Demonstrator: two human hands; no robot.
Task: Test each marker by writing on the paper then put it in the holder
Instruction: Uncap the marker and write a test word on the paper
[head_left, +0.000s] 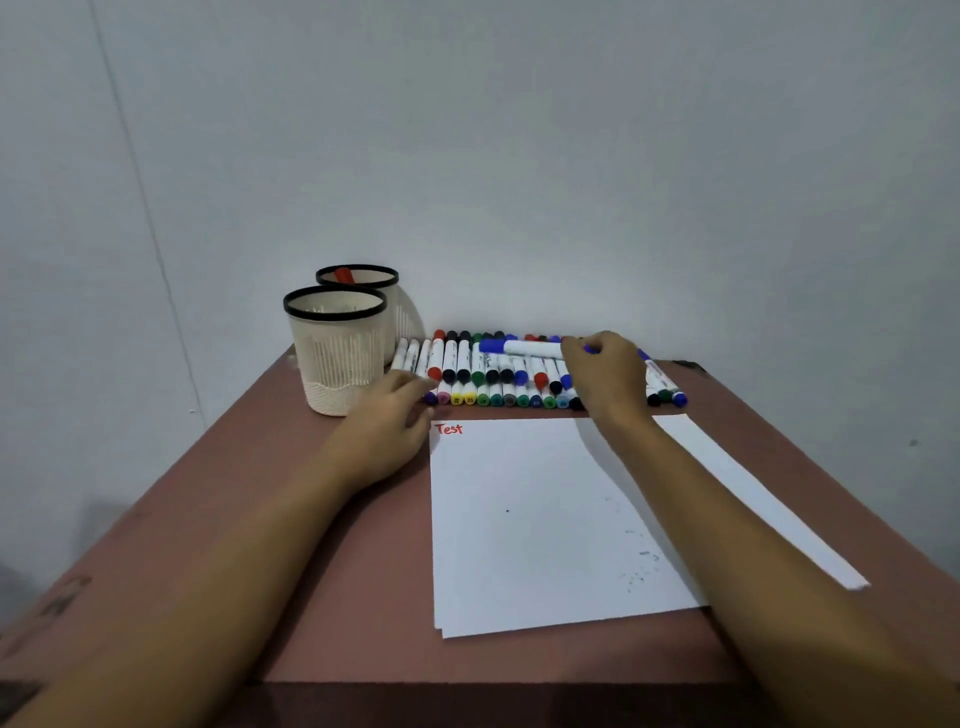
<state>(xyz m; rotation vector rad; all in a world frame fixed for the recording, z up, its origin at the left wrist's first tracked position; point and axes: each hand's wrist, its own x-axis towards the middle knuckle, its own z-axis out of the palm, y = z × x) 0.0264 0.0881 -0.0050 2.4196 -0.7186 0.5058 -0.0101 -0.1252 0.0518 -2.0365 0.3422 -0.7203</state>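
Nearest the camera, the brown table (260, 545) is being crossed by two bare forearms. A white sheet of paper (535, 519) is lying flat between them, with the edge of a second sheet showing beneath its near corner. The paper is being left almost blank: only the word "Test" (450, 429) in red is being shown at its far left corner, besides a few faint grey specks. A strip of white paper (753, 493) is lying just beside the sheet on the right.

Further out, the left hand (395, 415) is being rested on the table at the paper's far left corner, fingers relaxed and holding nothing, fingertips near the rows of markers (493, 379). The right hand (605, 374) is being held above those rows, its fingers curled round a blue marker (530, 348). This marker is being carried crosswise with its cap on and pointing left, clear of the paper.

Judged from this, the task is only just being begun. One red marker (344, 275) is standing in the far holder (387, 304), matching the red word, while the inside of the near holder (337, 358) cannot be seen. The blue marker is presumably being brought for testing, and many more are waiting in two rows along the table's back edge.

Behind everything, the table's far edge is being met by a plain pale grey wall (519, 156).
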